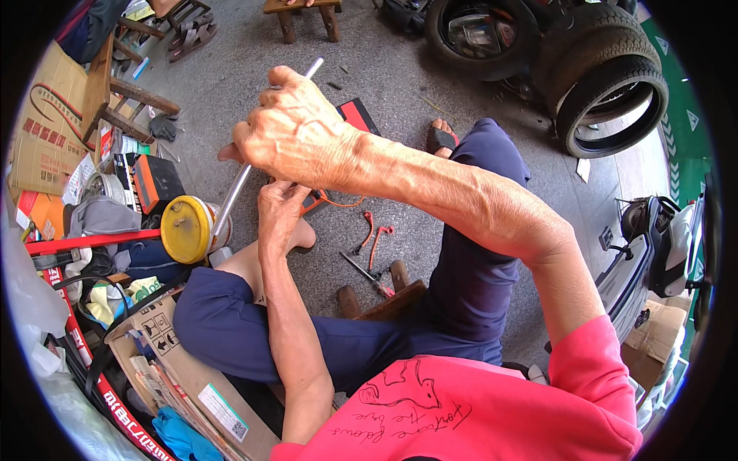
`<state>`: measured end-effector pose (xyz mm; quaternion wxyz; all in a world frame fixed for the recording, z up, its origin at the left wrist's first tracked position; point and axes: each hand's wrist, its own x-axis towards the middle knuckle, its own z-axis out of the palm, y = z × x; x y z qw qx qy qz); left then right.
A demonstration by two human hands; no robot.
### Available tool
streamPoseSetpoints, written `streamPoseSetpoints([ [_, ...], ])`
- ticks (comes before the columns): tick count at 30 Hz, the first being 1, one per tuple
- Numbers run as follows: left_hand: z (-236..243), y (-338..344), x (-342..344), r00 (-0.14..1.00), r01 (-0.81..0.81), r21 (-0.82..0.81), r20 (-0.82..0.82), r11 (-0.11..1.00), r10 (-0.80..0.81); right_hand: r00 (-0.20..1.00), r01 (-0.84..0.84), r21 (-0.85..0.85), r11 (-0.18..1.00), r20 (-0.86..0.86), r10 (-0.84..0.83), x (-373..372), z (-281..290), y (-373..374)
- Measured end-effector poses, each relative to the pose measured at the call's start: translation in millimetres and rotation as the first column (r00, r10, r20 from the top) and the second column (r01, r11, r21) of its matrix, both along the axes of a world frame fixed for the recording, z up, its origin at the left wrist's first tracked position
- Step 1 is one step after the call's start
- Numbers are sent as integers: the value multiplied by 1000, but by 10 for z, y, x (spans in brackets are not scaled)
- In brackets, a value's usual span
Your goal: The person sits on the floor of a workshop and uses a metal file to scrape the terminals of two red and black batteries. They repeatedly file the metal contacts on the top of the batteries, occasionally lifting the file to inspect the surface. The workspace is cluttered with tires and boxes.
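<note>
My right hand (292,127) is closed round a long silver metal rod (233,196), which slants from upper right down to the lower left. Just below it, my left hand (278,211) has its fingers pinched together; what they hold, if anything, is hidden. Beside those fingertips, partly covered by my right forearm, lies a black and red box (358,117) on the floor. An orange wire (344,203) curls out near its lower part. Red wire leads (367,232) and a thin tool with a red handle (367,275) lie between my legs.
A yellow-lidded bucket (186,229) stands left of my left hand. Cardboard boxes (54,127), bags and cartons crowd the left side. A small wooden stool (304,9) is ahead, with part of another person's hand on it. Tyres (611,107) lean at far right.
</note>
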<state>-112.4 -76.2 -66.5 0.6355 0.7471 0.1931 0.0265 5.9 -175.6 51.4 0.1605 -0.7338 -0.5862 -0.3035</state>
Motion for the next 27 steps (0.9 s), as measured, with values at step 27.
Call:
streamPoseSetpoints([
  [27, 117, -145, -138, 996, -85, 559, 77, 825, 50, 914, -89, -10, 996, -399, 78, -258, 407, -227],
])
